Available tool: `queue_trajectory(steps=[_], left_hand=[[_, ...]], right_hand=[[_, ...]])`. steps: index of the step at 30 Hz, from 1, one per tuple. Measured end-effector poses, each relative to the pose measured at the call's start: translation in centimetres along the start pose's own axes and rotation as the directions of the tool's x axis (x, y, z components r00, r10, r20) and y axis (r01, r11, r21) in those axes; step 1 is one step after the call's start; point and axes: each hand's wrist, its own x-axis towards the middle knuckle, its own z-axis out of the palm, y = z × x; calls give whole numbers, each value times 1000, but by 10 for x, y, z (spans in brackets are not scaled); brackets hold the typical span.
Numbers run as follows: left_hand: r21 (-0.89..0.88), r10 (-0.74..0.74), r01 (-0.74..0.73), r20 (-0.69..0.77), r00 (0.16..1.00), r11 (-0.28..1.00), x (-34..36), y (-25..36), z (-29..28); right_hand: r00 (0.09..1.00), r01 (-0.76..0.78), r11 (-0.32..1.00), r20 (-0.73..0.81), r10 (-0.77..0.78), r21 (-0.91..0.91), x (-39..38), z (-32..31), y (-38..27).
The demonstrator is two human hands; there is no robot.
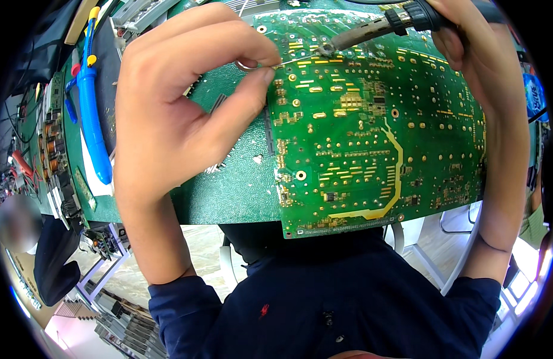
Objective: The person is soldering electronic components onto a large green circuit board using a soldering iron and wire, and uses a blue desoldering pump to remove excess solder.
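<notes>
Left hand [169,119] raised over the green mat of the bench [240,185], thumb and forefinger pressed together, pinching a thin strand of solder wire [288,60]; a small loop of the wire showing just behind the fingertips, free end reaching right to a joint near the far edge of the circuit board [372,131]. Right hand [468,36] at the far right, fingers wrapped around the dark grip of a soldering iron [378,30], held firm; metal tip angled down and left, meeting the wire's end on the board. Large green circuit board lying solder side up on the mat, near edge hanging a little past the near edge of the bench, a yellow trace curving along its lower half. Blue-handled desoldering pump [92,102] lying along the left edge of the bench, well apart from both hands. Beyond it, more boards with components at the far left. Another person's dark sleeve [55,263] low at the left, beside the bench.
</notes>
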Motion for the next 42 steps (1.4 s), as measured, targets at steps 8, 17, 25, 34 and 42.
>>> queue_trajectory(steps=[8,17,25,34,42], left_hand=[[16,44,-45,69,997,999,7,-3,-2],[70,-33,33,3,999,997,7,3,-6],[212,-16,-30,209,978,977,20,11,-18],[216,-25,-24,220,975,976,19,10,-18],[215,10,-62,234,972,975,23,9,-17]], right_hand=[[997,3,1000,-72,-1,18,-7,10,-2],[987,-129,950,-52,150,285,1,2,7],[993,-108,969,-17,115,223,1,3,4],[996,47,993,-79,-38,111,-4,6,10],[995,91,695,-36,-93,713,15,-27,103]])
